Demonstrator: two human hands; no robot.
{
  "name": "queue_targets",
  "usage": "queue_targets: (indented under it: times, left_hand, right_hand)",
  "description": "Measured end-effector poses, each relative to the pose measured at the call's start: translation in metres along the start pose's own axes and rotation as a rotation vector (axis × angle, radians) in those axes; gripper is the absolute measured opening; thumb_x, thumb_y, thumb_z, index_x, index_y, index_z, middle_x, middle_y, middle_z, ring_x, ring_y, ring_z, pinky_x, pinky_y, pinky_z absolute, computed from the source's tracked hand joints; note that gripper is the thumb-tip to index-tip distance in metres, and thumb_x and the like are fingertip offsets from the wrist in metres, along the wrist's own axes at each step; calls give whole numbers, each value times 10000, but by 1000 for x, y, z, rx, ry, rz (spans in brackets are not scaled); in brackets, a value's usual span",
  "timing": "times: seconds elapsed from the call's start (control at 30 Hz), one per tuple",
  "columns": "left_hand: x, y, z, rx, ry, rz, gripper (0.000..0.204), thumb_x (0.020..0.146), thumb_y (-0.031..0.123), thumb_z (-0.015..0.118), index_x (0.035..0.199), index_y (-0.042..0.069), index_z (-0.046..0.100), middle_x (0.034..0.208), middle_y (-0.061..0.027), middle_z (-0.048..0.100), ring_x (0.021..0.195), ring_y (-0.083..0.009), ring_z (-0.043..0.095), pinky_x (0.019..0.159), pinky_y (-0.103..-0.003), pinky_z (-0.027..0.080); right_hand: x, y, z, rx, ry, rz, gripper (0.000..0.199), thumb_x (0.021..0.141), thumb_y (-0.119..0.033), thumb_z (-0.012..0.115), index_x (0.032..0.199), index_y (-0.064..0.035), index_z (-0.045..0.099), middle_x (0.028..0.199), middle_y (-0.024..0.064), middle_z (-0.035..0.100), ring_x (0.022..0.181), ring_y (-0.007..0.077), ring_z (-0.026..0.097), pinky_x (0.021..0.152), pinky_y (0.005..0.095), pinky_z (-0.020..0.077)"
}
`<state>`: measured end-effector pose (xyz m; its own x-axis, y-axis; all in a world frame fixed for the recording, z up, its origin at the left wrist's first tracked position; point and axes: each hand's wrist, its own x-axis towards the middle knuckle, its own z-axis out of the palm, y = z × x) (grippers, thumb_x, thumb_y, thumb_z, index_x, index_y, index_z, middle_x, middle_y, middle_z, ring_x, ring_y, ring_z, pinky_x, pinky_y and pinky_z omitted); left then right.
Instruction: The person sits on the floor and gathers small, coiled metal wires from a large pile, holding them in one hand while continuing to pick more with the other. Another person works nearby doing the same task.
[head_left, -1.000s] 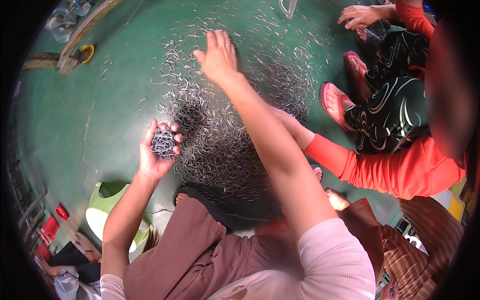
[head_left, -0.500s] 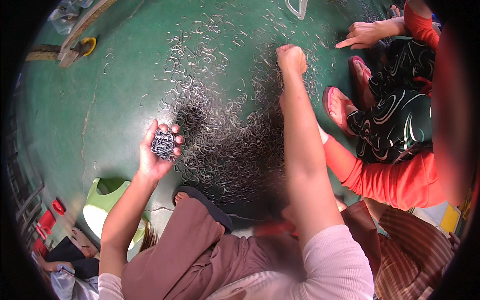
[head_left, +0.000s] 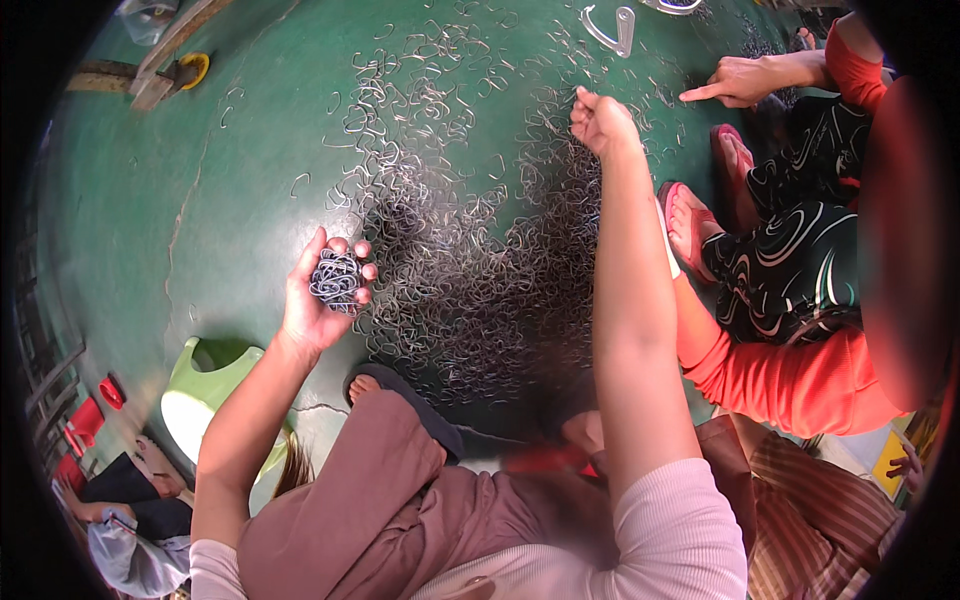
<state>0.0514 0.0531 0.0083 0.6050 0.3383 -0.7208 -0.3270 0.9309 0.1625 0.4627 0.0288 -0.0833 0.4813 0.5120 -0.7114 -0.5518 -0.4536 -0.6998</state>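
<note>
A clump of bent metal wire hooks [head_left: 336,282] rests in my left hand [head_left: 318,290], palm up, its fingers curled round it. That hand is held at the left side of a large pile of the same grey wire hooks [head_left: 480,290], spread over the green floor. My right arm stretches out to the far right part of the pile. There my right hand [head_left: 607,124] is closed, thumb and fingertips drawn together; what they hold, if anything, is too small to make out. Loose hooks [head_left: 425,90] lie scattered beyond the pile.
On the right, a co-worker's hand [head_left: 738,82] points at the floor, near feet in pink flip-flops [head_left: 690,225]. A white plastic handle-like piece [head_left: 612,32] lies at the far edge. To my left stand a light green stool [head_left: 205,390] and wooden legs [head_left: 150,88].
My right hand has moved slightly right and nearer, and its wrist has turned so the fingertips show. My left hand still holds its clump. The view has shifted a little.
</note>
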Motion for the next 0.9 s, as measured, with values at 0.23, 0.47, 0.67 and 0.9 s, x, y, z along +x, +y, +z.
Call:
queue_targets:
  times: [0.23,0.47,0.67,0.9]
  left_hand:
    - [6,-1,-3,6,-45,3,305,930,400,450,791,134,506,903,-54,517,774,-208,535,522,-280,475]
    - [21,-8,17,4,256,-62,315,903,405,489,944,113,602,947,-95,630,850,-197,604,572,-348,503]
    - [18,-5,5,40,-42,-13,302,927,406,448,810,134,510,894,-64,541,775,-213,549,506,-280,466]
    - [12,-2,-13,-34,-90,-58,314,927,411,441,806,138,539,933,-78,562,791,-231,554,535,-294,454]
  right_hand:
    - [-101,22,66,34,-270,-141,134,827,-154,618,901,-46,591,727,0,545,539,61,440,477,195,354]
    - [-231,61,159,-814,-514,-743,139,803,-176,637,864,-62,584,800,120,586,706,264,598,641,370,471]
    - [-128,22,120,-1072,-11,-925,94,791,-163,599,829,-87,639,826,119,623,793,298,605,719,382,478]
    - [-1,-44,39,-1762,194,-488,185,846,-184,532,1003,-185,629,1080,93,618,998,285,602,843,393,490]
